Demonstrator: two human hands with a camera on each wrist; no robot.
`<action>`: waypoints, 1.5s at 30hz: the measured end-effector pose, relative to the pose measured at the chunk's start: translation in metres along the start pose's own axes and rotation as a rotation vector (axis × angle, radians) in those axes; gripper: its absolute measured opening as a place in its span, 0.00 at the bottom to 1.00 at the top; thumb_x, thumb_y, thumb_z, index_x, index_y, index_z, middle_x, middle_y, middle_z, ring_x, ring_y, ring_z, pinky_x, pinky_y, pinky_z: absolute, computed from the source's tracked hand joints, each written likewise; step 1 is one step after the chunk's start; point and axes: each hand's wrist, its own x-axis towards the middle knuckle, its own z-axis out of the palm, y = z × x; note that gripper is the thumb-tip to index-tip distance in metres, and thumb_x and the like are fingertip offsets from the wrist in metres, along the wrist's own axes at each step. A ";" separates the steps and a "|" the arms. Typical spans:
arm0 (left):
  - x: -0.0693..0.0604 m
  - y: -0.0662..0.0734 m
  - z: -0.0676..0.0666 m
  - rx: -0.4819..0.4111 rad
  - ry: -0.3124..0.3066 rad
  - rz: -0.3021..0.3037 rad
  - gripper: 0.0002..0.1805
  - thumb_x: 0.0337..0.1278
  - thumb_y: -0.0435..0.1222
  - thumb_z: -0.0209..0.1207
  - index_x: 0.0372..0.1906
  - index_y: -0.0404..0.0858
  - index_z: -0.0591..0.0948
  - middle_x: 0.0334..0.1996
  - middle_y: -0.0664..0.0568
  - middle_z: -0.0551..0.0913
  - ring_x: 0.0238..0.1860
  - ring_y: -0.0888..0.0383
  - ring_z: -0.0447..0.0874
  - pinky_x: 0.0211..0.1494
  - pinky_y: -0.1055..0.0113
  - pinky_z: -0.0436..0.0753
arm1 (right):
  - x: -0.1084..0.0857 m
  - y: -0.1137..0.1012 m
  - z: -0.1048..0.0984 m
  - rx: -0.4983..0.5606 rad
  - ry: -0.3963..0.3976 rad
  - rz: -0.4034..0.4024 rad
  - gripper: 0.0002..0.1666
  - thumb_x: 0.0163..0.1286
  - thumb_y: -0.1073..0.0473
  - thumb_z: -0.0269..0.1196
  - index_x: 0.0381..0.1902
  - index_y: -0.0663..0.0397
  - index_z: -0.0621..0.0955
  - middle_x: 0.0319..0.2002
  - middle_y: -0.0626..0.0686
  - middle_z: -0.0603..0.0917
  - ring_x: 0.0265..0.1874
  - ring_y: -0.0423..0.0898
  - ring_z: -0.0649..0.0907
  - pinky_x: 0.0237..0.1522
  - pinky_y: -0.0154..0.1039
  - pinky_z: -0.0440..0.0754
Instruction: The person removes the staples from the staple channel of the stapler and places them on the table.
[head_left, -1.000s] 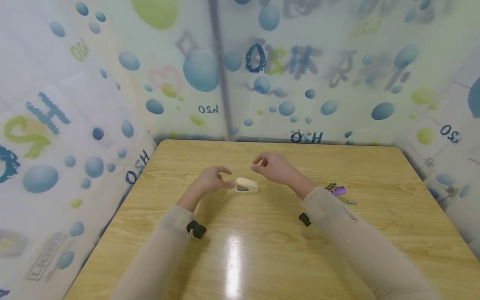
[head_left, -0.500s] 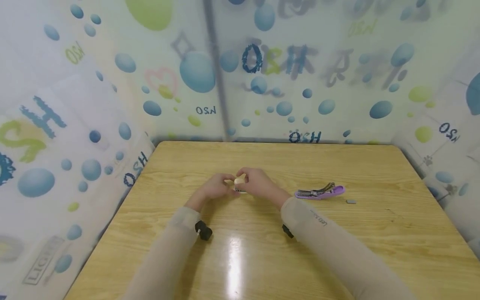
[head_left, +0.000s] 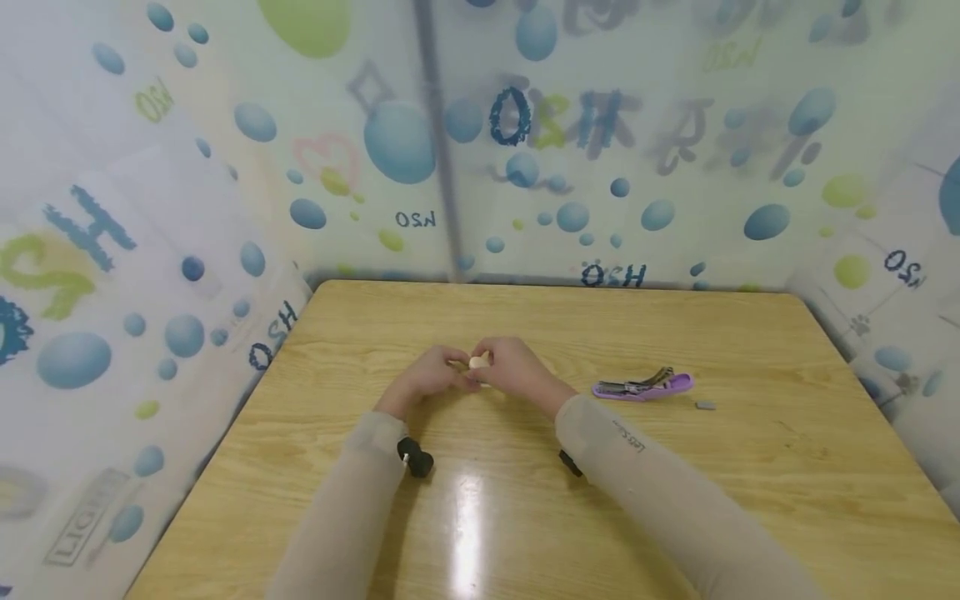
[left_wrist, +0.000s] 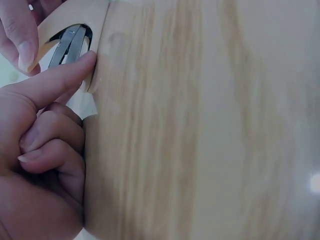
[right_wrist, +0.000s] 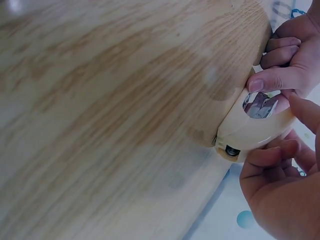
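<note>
A small cream stapler rests on the wooden table between both hands, largely covered by them in the head view. My left hand pinches its front end; in the left wrist view the thumb lies against the lower edge beside the metal parts, the other fingers curled in. From the opposite side, my right hand grips the stapler's body. The right wrist view shows the cream shell, with right-hand fingers on its top and side and the left thumb at its lower edge.
Right of the hands lies a purple stapler, its metal parts raised open. Beside it is a small grey piece like a staple strip. The wooden table backs onto patterned curtain walls.
My right hand came down and left from above the table to grip the cream stapler, uncovering the purple stapler. The left hand closed in on the front end. Little differs over the last half second.
</note>
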 end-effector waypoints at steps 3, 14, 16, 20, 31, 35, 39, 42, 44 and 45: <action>0.001 -0.001 0.002 -0.002 0.006 -0.008 0.19 0.53 0.38 0.78 0.51 0.40 0.90 0.46 0.54 0.89 0.32 0.61 0.71 0.38 0.68 0.72 | 0.000 0.003 0.001 0.009 0.006 -0.003 0.18 0.73 0.51 0.72 0.55 0.53 0.87 0.18 0.44 0.66 0.17 0.40 0.65 0.22 0.33 0.63; 0.005 -0.001 0.001 0.037 0.018 -0.054 0.13 0.53 0.40 0.78 0.40 0.41 0.88 0.31 0.60 0.80 0.23 0.63 0.66 0.30 0.69 0.68 | 0.004 0.015 0.006 0.104 0.029 -0.014 0.19 0.73 0.49 0.72 0.55 0.53 0.87 0.18 0.44 0.63 0.15 0.40 0.62 0.23 0.34 0.60; 0.005 -0.001 0.001 0.034 0.017 -0.064 0.13 0.53 0.40 0.78 0.39 0.42 0.87 0.30 0.62 0.80 0.23 0.63 0.65 0.29 0.69 0.68 | 0.004 0.017 0.007 0.121 0.023 -0.006 0.20 0.73 0.48 0.72 0.55 0.53 0.87 0.18 0.43 0.63 0.16 0.40 0.62 0.23 0.34 0.61; 0.003 0.001 0.001 -0.019 0.005 -0.097 0.11 0.52 0.38 0.79 0.37 0.43 0.87 0.21 0.63 0.75 0.19 0.63 0.60 0.25 0.69 0.65 | 0.003 0.017 0.007 0.169 0.010 0.012 0.21 0.73 0.48 0.72 0.57 0.52 0.86 0.18 0.44 0.61 0.15 0.40 0.61 0.23 0.35 0.61; 0.003 0.001 0.002 -0.028 0.014 -0.096 0.11 0.51 0.39 0.79 0.38 0.43 0.89 0.22 0.63 0.77 0.21 0.63 0.60 0.27 0.69 0.65 | 0.001 0.019 0.011 0.174 0.054 0.006 0.21 0.74 0.48 0.72 0.57 0.52 0.86 0.20 0.45 0.63 0.18 0.41 0.62 0.25 0.36 0.62; 0.002 0.003 0.000 -0.017 0.015 -0.089 0.12 0.51 0.39 0.79 0.40 0.42 0.90 0.31 0.61 0.83 0.25 0.62 0.63 0.30 0.69 0.68 | 0.002 0.019 0.015 0.178 0.097 0.010 0.19 0.72 0.48 0.72 0.55 0.51 0.87 0.25 0.46 0.67 0.22 0.42 0.64 0.28 0.36 0.64; 0.001 0.005 0.000 -0.016 0.014 -0.080 0.13 0.52 0.40 0.79 0.41 0.42 0.90 0.34 0.60 0.84 0.26 0.62 0.64 0.32 0.68 0.69 | 0.001 0.018 0.016 0.194 0.132 0.027 0.17 0.72 0.49 0.72 0.53 0.50 0.87 0.34 0.50 0.78 0.29 0.44 0.69 0.33 0.38 0.68; 0.001 0.004 0.000 -0.006 0.010 -0.071 0.13 0.53 0.40 0.78 0.43 0.42 0.91 0.35 0.60 0.85 0.26 0.61 0.65 0.32 0.68 0.69 | -0.002 0.019 0.017 0.231 0.151 0.030 0.17 0.73 0.49 0.72 0.53 0.50 0.87 0.42 0.50 0.83 0.33 0.44 0.73 0.37 0.37 0.72; 0.001 0.004 0.000 0.004 0.005 -0.067 0.14 0.54 0.39 0.78 0.45 0.41 0.91 0.37 0.58 0.87 0.27 0.60 0.67 0.33 0.68 0.71 | -0.004 0.020 0.018 0.290 0.163 0.042 0.18 0.73 0.50 0.72 0.54 0.51 0.87 0.39 0.49 0.83 0.30 0.43 0.72 0.35 0.37 0.72; 0.001 0.003 0.000 0.003 0.003 -0.068 0.15 0.54 0.39 0.78 0.46 0.40 0.91 0.39 0.58 0.88 0.28 0.60 0.68 0.34 0.67 0.71 | -0.006 0.020 0.018 0.325 0.169 0.046 0.18 0.73 0.50 0.72 0.55 0.51 0.87 0.35 0.49 0.81 0.27 0.43 0.70 0.33 0.37 0.71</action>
